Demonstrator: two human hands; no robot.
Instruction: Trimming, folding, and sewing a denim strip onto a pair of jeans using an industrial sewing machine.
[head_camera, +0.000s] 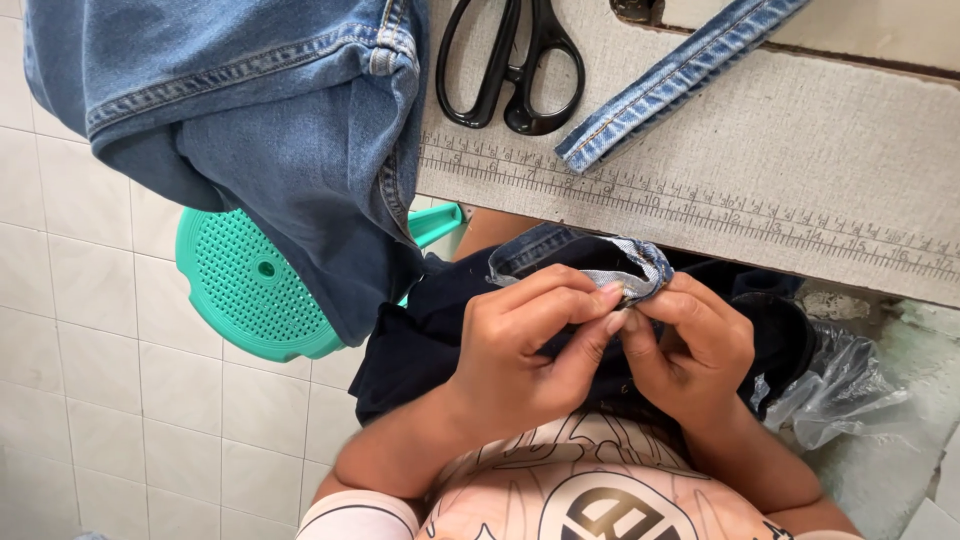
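Both hands meet near the middle, over the person's lap. The left hand (530, 345) and the right hand (690, 345) pinch with their fingertips the frayed edge of a small denim piece (600, 262), which lies just under the near edge of the work table (800, 160). A printed ruler strip (700, 205) runs along that table edge. Far on the table lie black scissors (512, 70), and to their right a narrow denim band (670, 80). On the left, blue jeans (250, 110) hang over a green plastic stool (250, 285). A crumpled clear plastic bag (840, 385) is at the right.
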